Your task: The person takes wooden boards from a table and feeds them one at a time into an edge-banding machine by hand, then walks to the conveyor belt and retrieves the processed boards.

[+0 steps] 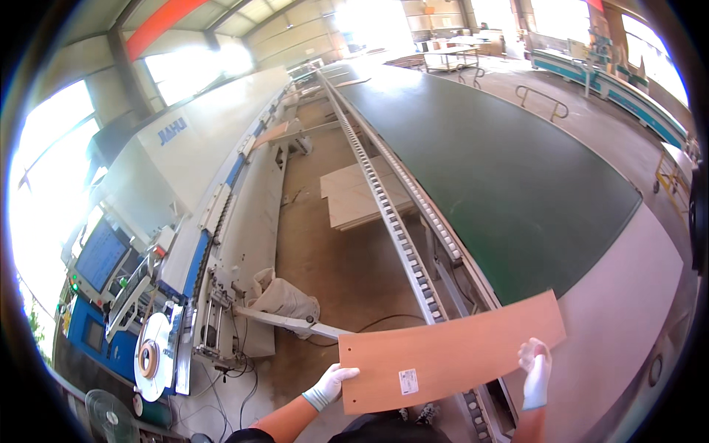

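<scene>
A long light-brown wooden board (450, 354) with small holes at its left end and a white label lies low across the view, over the rail. My left hand (332, 384), in a white glove with a pale cuff, is closed on the board's left end. My right hand (535, 373), gloved alike, has its fingers curled at the board's lower right edge, gripping it.
At left stands a white machine (133, 229) with screen (102, 254) and tape reel (151, 354). A roller rail (384, 214) runs beside a green-topped conveyor table (487, 170). Stacked panels (347, 203) and a sack (284, 303) sit below. Carts (672, 177) stand right.
</scene>
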Demonstrator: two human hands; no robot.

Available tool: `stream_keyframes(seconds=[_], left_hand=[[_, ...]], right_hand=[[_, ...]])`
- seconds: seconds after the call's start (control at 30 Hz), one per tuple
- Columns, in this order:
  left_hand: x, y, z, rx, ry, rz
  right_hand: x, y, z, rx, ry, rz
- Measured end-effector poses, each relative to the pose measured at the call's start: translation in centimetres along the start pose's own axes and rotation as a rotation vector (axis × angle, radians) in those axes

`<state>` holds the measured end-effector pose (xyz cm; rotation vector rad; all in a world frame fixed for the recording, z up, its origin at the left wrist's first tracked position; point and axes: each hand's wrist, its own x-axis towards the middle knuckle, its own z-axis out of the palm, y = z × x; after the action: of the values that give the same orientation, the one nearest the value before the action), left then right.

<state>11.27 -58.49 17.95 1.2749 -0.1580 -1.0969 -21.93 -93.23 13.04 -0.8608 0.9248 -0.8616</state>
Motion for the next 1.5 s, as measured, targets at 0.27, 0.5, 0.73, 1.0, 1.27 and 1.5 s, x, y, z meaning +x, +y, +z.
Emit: stream_keyframes(seconds=[0.27,0.5,0.73,1.0,1.27,1.5], left_hand=[[-3.4,1.0,-4.5,0.058,-0.051,-0.196],[-1.9,-4.1,-8.8,0.127,-0.020,-0.286],[-0.9,-8.2,-17.3,0.133,0.145,-0.234],[-8.3,-8.3,-33.0,0.114,0.809,0.099],[-18.2,2.2,-45.5,0.718,1.151,0.012],[-30.7,2.2,-55.9,0.095,0.942,-0.034]], right_hand=[[13.8,4.7,-6.0,-1.189,0.190,-0.414],[15.9,0.1,-6.9,-1.621,0.362,-0.601],[17.6,-4.4,-17.0,-1.347,0.060,0.009],[-5.4,0.6,9.3,-0.932,-0.010,0.053],[-5.2,18.0,17.8,-0.555,-0.358,0.262],[-13.3,26.3,32.2,-0.557,-0.445,0.246]])
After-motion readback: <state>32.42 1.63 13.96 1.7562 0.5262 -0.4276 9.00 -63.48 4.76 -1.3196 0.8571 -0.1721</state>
